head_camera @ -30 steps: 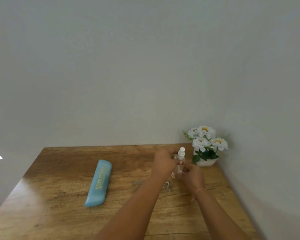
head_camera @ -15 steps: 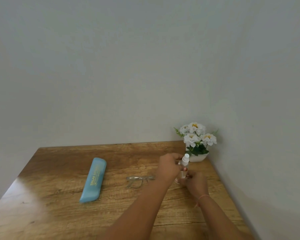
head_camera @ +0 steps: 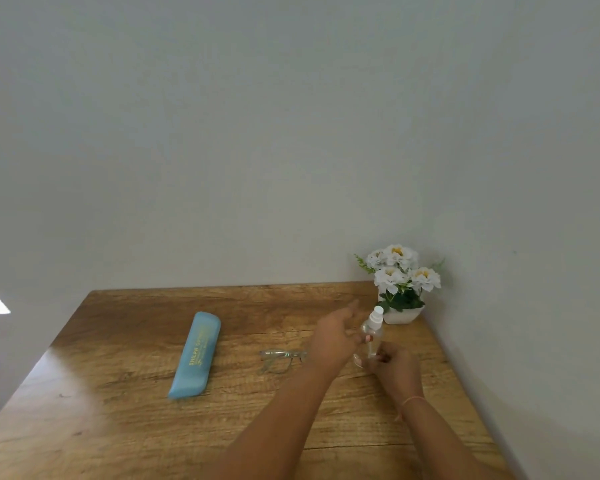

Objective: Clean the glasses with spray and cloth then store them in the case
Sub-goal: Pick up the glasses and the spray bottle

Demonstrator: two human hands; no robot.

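Wood grain in warm brown ran across the table [head_camera: 101, 427], with a pale glare on its near left part. On it lay the case [head_camera: 194, 355], a long, slim, light-blue shape with rounded ends and gold lettering along its top. To its right and apart from it, the glasses [head_camera: 281, 360] rested on the wood, their thin clear frame faint against the grain. The left forearm hid their right end.

The spray bottle [head_camera: 373, 327], small and transparent with a white nozzle, stood slightly tilted near the back right corner. The right hand [head_camera: 392, 368] had its fingers curled round the bottle's lower part and hid the base, so it could not be told whether the bottle touched the table. The left hand [head_camera: 336, 337] was released, fingers spread and fairly straight, just beside the bottle. One fingertip lay at the bottle's shoulder, but contact was unclear. A thin pink cord [head_camera: 413, 399] circled the right wrist.

White flowers [head_camera: 399, 268] with green leaves sat in a white pot [head_camera: 400, 316] in the corner, just behind the bottle. Plain grey wall [head_camera: 291, 133] met the table's far and right edges, and the frame cut off the near edge. Open wood lay left of the case and in front of the glasses.
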